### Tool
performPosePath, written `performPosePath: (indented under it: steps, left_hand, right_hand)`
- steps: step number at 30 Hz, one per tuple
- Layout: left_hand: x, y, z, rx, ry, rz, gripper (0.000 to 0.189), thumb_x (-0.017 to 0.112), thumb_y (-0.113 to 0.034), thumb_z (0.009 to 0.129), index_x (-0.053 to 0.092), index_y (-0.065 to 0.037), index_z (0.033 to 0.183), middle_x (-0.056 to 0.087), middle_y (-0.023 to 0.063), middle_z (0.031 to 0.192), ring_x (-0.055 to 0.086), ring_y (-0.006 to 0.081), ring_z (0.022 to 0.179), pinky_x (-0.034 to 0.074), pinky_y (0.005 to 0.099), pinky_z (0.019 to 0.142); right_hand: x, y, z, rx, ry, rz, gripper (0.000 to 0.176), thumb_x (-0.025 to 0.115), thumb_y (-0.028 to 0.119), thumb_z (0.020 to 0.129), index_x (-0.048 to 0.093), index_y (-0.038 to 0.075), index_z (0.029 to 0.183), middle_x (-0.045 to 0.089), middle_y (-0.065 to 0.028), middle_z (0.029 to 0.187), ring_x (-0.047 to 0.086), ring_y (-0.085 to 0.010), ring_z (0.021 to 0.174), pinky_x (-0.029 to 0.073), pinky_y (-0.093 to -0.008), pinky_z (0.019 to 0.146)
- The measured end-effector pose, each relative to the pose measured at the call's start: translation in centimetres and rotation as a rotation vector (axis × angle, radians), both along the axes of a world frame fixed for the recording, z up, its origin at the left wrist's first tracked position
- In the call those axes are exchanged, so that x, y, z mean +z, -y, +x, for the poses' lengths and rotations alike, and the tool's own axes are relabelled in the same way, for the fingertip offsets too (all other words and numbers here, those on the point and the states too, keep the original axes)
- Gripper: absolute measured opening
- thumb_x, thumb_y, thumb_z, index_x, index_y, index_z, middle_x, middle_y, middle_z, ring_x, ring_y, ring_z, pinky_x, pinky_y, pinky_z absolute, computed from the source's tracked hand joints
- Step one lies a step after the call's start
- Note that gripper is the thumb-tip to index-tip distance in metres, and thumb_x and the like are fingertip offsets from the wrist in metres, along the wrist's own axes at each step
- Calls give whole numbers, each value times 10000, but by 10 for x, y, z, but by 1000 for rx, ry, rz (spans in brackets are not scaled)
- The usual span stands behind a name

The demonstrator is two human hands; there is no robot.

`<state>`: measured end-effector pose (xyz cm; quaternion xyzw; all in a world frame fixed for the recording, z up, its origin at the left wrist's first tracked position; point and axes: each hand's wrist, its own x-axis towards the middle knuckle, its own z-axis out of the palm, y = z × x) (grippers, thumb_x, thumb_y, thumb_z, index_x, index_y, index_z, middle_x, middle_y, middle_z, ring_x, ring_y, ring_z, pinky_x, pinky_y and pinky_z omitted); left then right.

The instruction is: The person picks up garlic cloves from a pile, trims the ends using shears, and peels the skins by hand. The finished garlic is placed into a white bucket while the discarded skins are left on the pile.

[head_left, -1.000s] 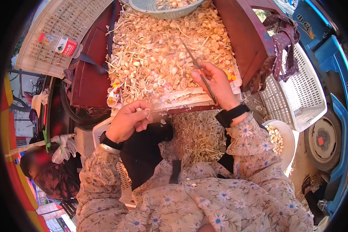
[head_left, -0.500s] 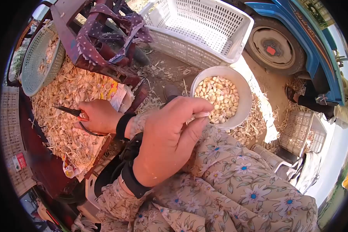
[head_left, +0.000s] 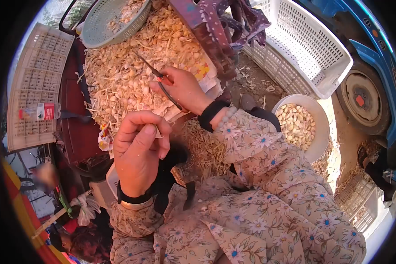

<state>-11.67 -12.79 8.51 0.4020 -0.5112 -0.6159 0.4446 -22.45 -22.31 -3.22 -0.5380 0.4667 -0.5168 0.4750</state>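
My right hand [head_left: 183, 89] is closed around scissors [head_left: 152, 69] with black and red handles, their blades pointing up and left over a heap of garlic cloves and dry skins [head_left: 127, 72]. Nearer to me, at the heap's lower edge, my left hand [head_left: 138, 152] is curled, thumb against fingers. A small pale bit shows at that pinch, too little to name. To the right, beyond my right sleeve, a pale bucket [head_left: 323, 127] holds garlic cloves [head_left: 296, 126].
A green colander [head_left: 130, 31] sits at the heap's far edge. White plastic crates stand at the upper right [head_left: 314, 86] and far left [head_left: 35, 97]. A blue vehicle's wheel [head_left: 361, 99] is at the right. A spotted cloth [head_left: 215, 20] hangs on a metal frame.
My left hand has moved from beside the bucket, where it pinched a pale piece, left to the heap. My view has turned left. The scissors stay in my right hand.
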Motion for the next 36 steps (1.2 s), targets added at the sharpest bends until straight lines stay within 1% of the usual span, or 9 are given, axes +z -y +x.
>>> performPosePath:
  steps: [5,7,10,15,20,23,26,31,36]
  left_hand:
    - [18,-49,168,246,873,241,107,493,-62,862,573,-22,920,597,22,777,468,40,578,362,172,503]
    - [3,-86,250,56,1341,205,133,573,-68,802,620,-6,911,608,46,755,546,87,623,448,230,575]
    - [3,-92,251,97,1553,-120,155,606,-84,783,626,-5,916,613,67,771,582,113,651,466,243,610]
    - [-25,1,182,155,1147,-190,183,627,-64,769,620,-1,940,613,103,839,600,185,666,476,286,620]
    - [-84,58,150,-36,1375,-532,214,640,-80,732,633,-27,940,605,140,882,591,302,766,469,347,681]
    - [-93,66,143,-47,1416,-452,205,645,-106,721,636,-39,914,604,152,875,575,343,795,461,378,713]
    - [-94,64,149,-38,1336,-392,191,635,-100,724,631,-40,905,612,153,838,577,349,787,465,377,704]
    - [-74,81,151,57,858,106,193,603,-166,813,595,7,900,591,77,711,547,127,704,439,276,635]
    - [-93,128,157,119,1219,-235,161,588,-116,765,623,-3,874,605,125,748,572,220,709,453,344,669]
  right_hand:
    - [-13,4,10,37,243,43,393,647,410,789,573,27,830,521,-5,608,491,-110,548,394,-263,518]
    - [-21,7,18,13,193,-42,372,660,388,785,574,30,836,526,-12,625,478,-101,574,384,-261,527]
    - [-19,4,23,24,102,-57,357,671,374,780,582,36,852,533,-13,639,486,-101,592,391,-256,545]
    - [-13,-1,24,34,71,-18,347,677,354,780,590,31,872,553,-15,664,500,-95,611,406,-243,568]
    - [-12,1,18,61,92,15,363,671,356,787,592,20,903,577,-15,689,513,-87,627,412,-238,574]
    - [-5,1,14,78,86,33,367,666,358,792,591,20,914,580,-16,694,516,-83,633,414,-235,577]
    - [-5,0,12,79,69,30,368,664,358,794,587,20,918,573,-14,688,515,-83,636,414,-236,578]
    - [-9,1,10,63,115,4,371,669,343,794,579,11,933,570,-9,694,507,-69,647,413,-226,583]
    - [-14,3,11,62,220,11,355,678,307,793,576,7,953,561,7,700,492,-51,650,412,-210,587]
